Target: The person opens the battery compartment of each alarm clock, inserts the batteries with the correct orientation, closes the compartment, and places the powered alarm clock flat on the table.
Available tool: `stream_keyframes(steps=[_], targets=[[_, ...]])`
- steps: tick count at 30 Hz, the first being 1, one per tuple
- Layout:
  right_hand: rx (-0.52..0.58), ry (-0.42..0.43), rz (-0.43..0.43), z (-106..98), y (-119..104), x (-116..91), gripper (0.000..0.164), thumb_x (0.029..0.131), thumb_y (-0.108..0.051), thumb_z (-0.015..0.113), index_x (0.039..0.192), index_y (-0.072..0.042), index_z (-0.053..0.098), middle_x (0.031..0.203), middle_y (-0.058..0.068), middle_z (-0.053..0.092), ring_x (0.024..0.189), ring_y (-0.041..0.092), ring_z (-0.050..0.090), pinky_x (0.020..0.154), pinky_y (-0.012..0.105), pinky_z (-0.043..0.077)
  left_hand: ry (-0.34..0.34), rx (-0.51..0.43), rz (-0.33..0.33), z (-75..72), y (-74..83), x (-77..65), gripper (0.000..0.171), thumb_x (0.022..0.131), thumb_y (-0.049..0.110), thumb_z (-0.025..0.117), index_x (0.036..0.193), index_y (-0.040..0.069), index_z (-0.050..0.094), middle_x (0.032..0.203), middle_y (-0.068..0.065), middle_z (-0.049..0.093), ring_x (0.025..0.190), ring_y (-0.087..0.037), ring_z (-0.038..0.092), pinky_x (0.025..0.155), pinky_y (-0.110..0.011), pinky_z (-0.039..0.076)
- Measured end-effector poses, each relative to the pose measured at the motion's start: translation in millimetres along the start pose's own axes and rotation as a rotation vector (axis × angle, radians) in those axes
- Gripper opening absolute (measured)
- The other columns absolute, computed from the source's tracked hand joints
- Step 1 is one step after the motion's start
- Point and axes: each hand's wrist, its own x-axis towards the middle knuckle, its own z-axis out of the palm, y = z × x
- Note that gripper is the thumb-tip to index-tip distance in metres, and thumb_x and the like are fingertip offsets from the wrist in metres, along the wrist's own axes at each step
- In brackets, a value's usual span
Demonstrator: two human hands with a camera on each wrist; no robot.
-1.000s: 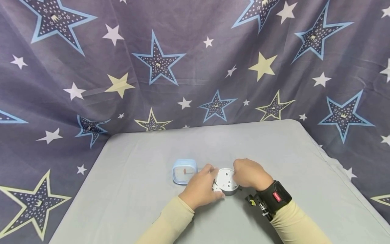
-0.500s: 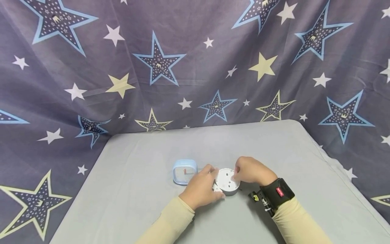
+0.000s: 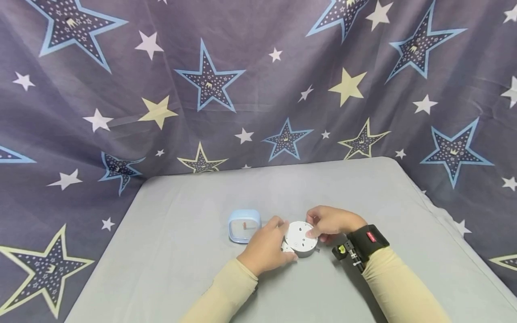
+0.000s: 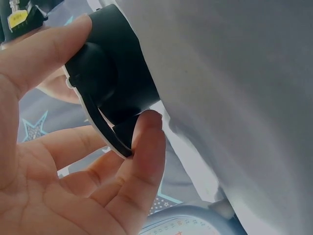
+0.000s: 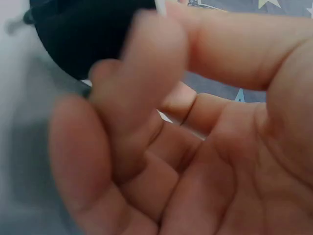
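Observation:
Near the table's middle lies a round device (image 3: 300, 237) with a white top, small dark holes in it and a dark side wall. My left hand (image 3: 264, 249) grips its left side between thumb and fingers. In the left wrist view the device's black wall (image 4: 117, 63) stands out, with fingertips at a thin tab on it. On the right edge my right hand (image 3: 333, 224) pinches the device, thumb over the white top and fingers at the rim. The right wrist view shows curled fingers (image 5: 146, 73) against the black wall. A light blue clock (image 3: 244, 226) stands left of my left hand.
All this rests on a table (image 3: 181, 251) covered in pale grey cloth. Behind it hangs a dark curtain (image 3: 250, 80) printed with stars. A black strap (image 3: 368, 242) with a small mount is round my right wrist.
My right hand has turned and shifted from over the device's right part to its right edge, showing more of the white top. My left hand and the blue clock have stayed put.

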Motion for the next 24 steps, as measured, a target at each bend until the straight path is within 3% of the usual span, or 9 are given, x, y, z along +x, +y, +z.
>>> stream_keyframes(steps=[7,12,19,24], targets=[[0.008,0.026,-0.050,0.4,6.1,-1.8,0.030,0.074,-0.024,0.078,0.088,-0.006,0.058,0.066,0.005,0.057,0.052,0.018,0.052,0.048,0.033,0.049,-0.015,-0.002,-0.009,0.0,-1.8,0.5,0.093,0.062,0.051,0.081,0.136,0.003,0.050,0.125,-0.005,0.054,0.099,-0.020,0.063,0.088,-0.032,0.052],[-0.042,0.077,-0.138,5.9,8.4,-7.5,0.027,0.078,-0.025,0.075,0.092,-0.006,0.061,0.067,0.005,0.057,0.052,0.016,0.052,0.047,0.030,0.046,0.003,0.071,0.051,-4.5,-2.9,-3.4,0.075,0.062,0.029,0.082,0.128,0.005,0.057,0.124,-0.009,0.057,0.101,-0.021,0.063,0.088,-0.032,0.052],[-0.045,0.070,-0.201,6.2,15.2,-13.0,0.023,0.082,-0.025,0.072,0.095,-0.008,0.063,0.069,0.007,0.060,0.054,0.021,0.058,0.049,0.031,0.048,0.123,0.149,0.154,-13.5,3.4,-11.0,0.037,0.066,0.018,0.080,0.098,0.013,0.063,0.109,-0.003,0.062,0.077,-0.011,0.064,0.065,-0.021,0.054],[0.005,0.056,-0.245,1.2,21.0,-14.5,0.020,0.083,-0.020,0.071,0.094,-0.005,0.065,0.071,0.008,0.062,0.057,0.026,0.059,0.050,0.034,0.049,0.239,0.157,0.243,-17.2,5.2,-10.5,0.015,0.074,0.017,0.074,0.086,0.017,0.066,0.101,0.003,0.063,0.078,-0.008,0.064,0.064,-0.020,0.053]])
